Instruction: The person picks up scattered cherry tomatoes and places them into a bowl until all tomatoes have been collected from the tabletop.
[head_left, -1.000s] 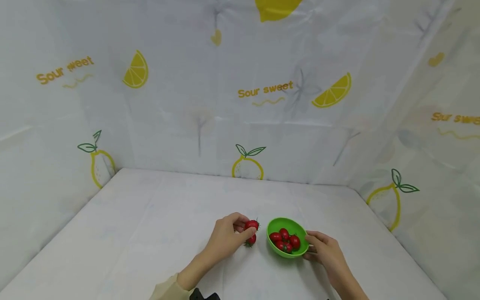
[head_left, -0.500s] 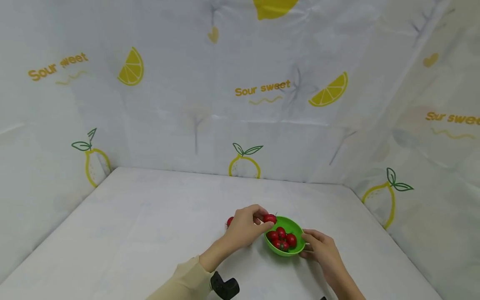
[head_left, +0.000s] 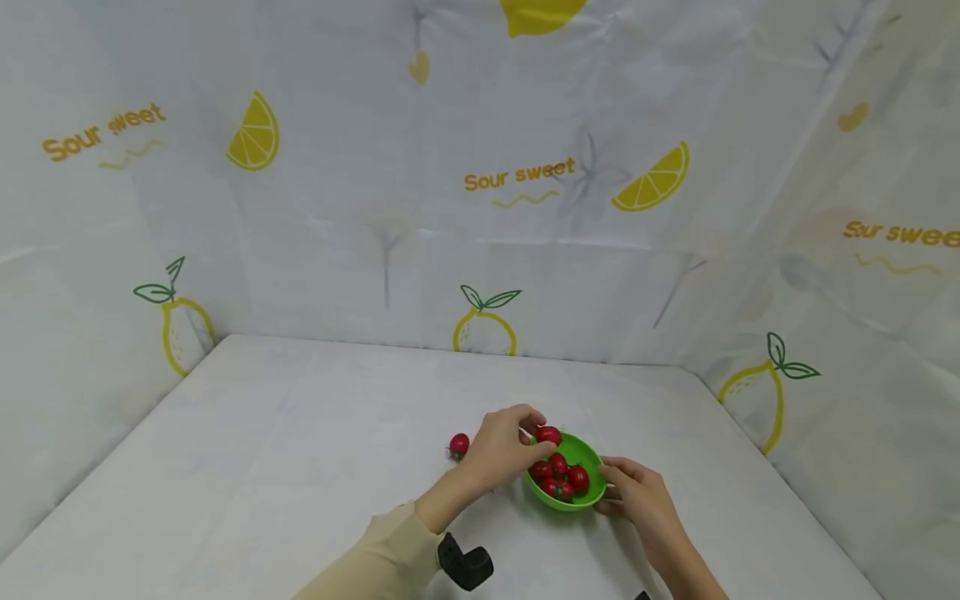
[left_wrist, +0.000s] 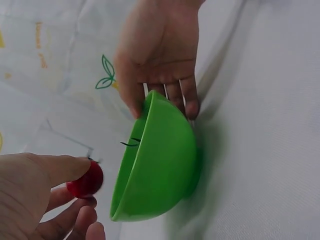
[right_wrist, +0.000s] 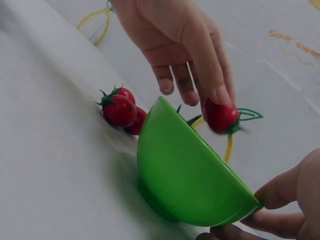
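My left hand [head_left: 501, 454] pinches a red cherry tomato [head_left: 549, 435] between thumb and fingers, over the near-left rim of a green bowl [head_left: 587, 453]. In the right wrist view that cherry tomato [right_wrist: 221, 118] hangs just above the rim, its green stalk pointing down. Several cherry tomatoes [head_left: 578, 477] lie inside the bowl. My right hand [head_left: 643, 510] grips the bowl's right side, thumb at the rim and fingers against the outer wall. In the left wrist view the bowl [left_wrist: 162, 162] hides nearly everything inside it.
Loose cherry tomatoes [right_wrist: 119, 110] lie on the white table [head_left: 315, 467] left of the bowl; in the head view one [head_left: 459, 445] shows beside my left hand. White lemon-print sheets [head_left: 360, 200] stand behind the table and at its sides.
My left hand has lifted a cherry tomato from the table and carried it right, to above the bowl. My right hand keeps its grip on the bowl.
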